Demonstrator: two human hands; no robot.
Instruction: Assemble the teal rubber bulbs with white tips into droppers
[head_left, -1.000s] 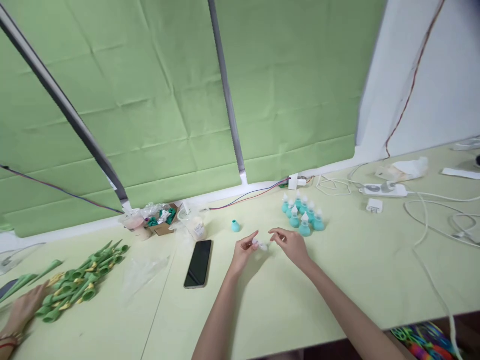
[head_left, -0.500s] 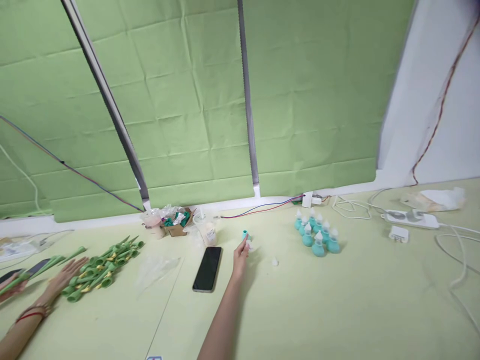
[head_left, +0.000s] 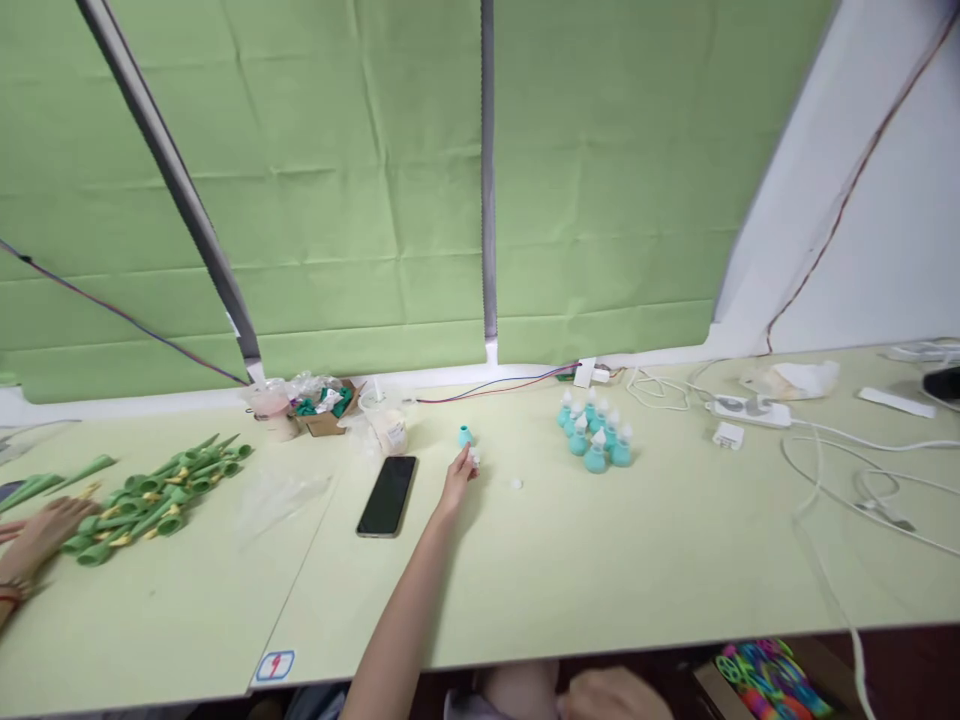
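My left hand [head_left: 457, 480] reaches out over the table, its fingertips pinched on a small whitish translucent piece [head_left: 474, 458]. Just beyond the fingers stands a small teal bottle-shaped part [head_left: 465, 436] with an open top. To the right of the hand lies a small white piece [head_left: 517, 484]. Farther right is a cluster of several teal bottle-shaped pieces [head_left: 596, 459] with clear pointed tops, standing upright. Low at the table's front edge, my right hand [head_left: 616, 694] is blurred and partly cut off by the frame; its fingers cannot be made out.
A black phone [head_left: 387, 497] lies left of my arm. At the left, a co-worker's hand [head_left: 56, 530] touches a pile of green horn-shaped pieces [head_left: 161, 495]. Cups and a small box [head_left: 328, 422] line the back. White cables and a power strip [head_left: 750, 411] lie right; a box of colourful items [head_left: 772, 680] sits below.
The view has shifted down and right, bringing the table's front edge and my right hand into sight. My left hand's fingers have drawn back from the teal part, still pinching the whitish piece.
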